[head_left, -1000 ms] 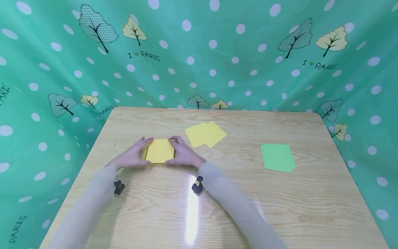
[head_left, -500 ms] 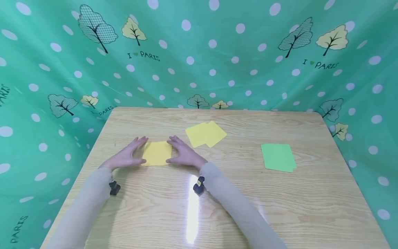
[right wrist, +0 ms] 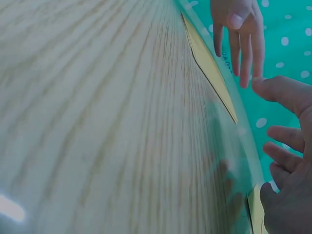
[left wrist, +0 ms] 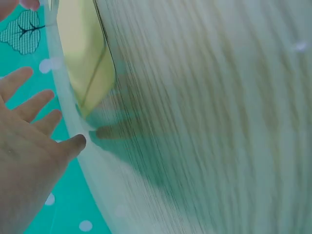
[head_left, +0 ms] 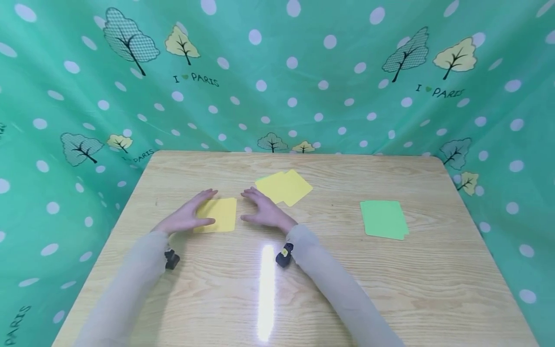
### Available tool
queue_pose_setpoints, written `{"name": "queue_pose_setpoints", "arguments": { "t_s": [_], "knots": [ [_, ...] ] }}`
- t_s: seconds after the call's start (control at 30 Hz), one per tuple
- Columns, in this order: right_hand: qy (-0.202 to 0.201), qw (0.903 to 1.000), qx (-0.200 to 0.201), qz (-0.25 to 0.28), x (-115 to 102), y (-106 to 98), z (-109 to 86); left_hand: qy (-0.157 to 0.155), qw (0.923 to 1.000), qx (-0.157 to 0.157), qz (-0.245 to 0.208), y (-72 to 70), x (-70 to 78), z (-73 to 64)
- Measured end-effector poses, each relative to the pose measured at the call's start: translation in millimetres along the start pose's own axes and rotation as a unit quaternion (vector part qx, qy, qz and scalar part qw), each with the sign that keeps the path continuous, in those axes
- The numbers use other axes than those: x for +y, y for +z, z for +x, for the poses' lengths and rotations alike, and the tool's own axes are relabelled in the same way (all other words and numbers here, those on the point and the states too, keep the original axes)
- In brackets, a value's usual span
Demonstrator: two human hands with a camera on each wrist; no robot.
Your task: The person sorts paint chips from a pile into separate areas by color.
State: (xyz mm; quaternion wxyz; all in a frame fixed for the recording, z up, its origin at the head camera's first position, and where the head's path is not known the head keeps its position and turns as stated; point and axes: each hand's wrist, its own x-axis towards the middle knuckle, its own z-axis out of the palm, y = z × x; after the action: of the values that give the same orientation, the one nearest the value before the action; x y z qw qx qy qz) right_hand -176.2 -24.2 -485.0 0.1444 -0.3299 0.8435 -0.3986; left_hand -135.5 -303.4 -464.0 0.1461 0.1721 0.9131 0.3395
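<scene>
A yellow square of paper (head_left: 225,214) lies flat on the left half of the wooden table. My left hand (head_left: 188,214) hovers over its left side, fingers and thumb spread, covering part of it from above. To the right of its right edge is my right hand (head_left: 265,210), fingers apart and nothing between them. In the left wrist view, the left hand (left wrist: 34,126) hangs beside the yellow sheet (left wrist: 83,39). The right wrist view has both hands, the right one (right wrist: 287,141) near and the left one (right wrist: 241,29) beyond the thin yellow sheet (right wrist: 207,61).
Two overlapping yellow squares (head_left: 292,188) lie just behind the right hand, with a sliver of green under them. Farther right is a small stack of green squares (head_left: 383,219). A dotted green curtain (head_left: 277,72) hangs along the table's back and sides.
Both hands gripped the yellow paper by its sides, then lowered it and let go. The right hand has drawn away to the right; the left has shifted right over the sheet.
</scene>
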Motion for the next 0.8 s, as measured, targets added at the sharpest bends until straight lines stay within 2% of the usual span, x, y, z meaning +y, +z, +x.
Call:
{"name": "queue_pose_setpoints", "arguments": {
  "t_s": [0.33, 0.63, 0.8],
  "knots": [
    [0.024, 0.9995, 0.017, 0.009, 17, -14, -11.3, 0.041, 0.9991, -0.003, -0.011, 15.8, 15.1, 20.6],
    [0.041, 0.9983, 0.032, 0.025, 29, -34, -20.8, 0.049, 0.9988, -0.007, 0.001, 28.6, 29.8, 34.0],
    [0.037, 0.9986, 0.038, 0.006, 41, -49, -27.6, 0.054, 0.9984, -0.008, 0.013, 34.1, 35.9, 41.4]
  ]
}}
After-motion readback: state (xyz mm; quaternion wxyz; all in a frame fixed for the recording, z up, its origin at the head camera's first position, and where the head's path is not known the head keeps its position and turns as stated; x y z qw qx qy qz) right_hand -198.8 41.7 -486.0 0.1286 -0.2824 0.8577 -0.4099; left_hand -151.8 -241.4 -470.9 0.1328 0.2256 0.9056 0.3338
